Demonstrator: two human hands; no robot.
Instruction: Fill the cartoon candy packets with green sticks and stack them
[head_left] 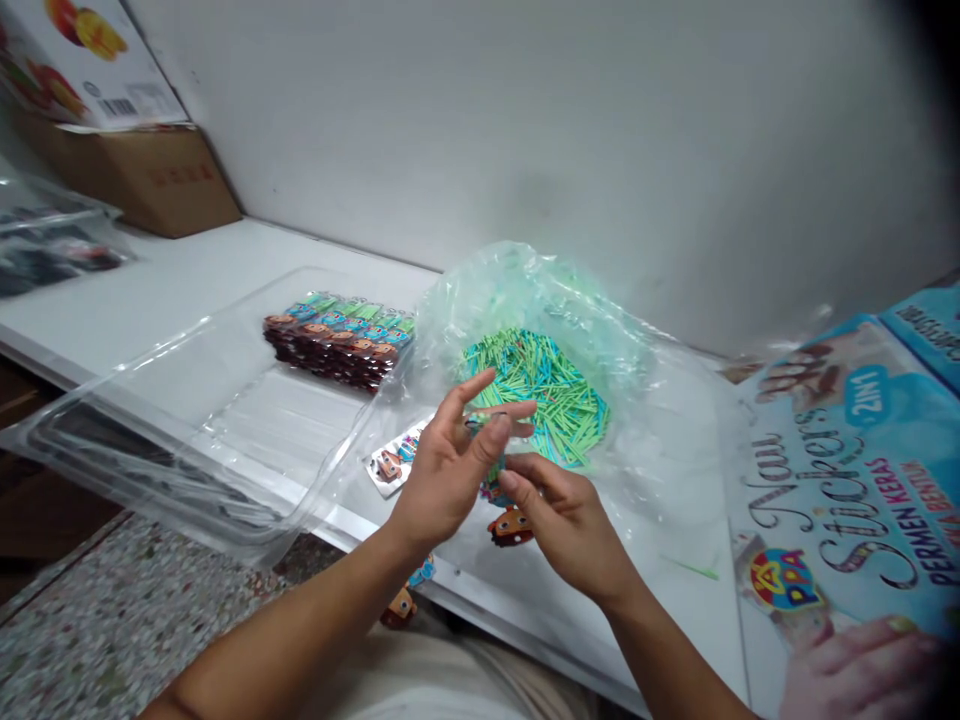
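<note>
I see my left hand (450, 455) and right hand (562, 520) meeting over the white table (187, 290), fingertips pinched together on a small colourful sticker piece (491, 470), mostly hidden by the fingers. The wall behind is plain white. From the left: a cardboard box (157, 175), a clear plastic tray (172, 400) holding a stack of packets (341, 335), a clear bag (540, 330) of green and blue sticks (544, 390) just behind my hands, and a printed blue sticker box (855, 480).

A white table (187, 290) carries a clear tray (150, 440), a stick-filled bag (540, 380) and a blue box (862, 480).
</note>
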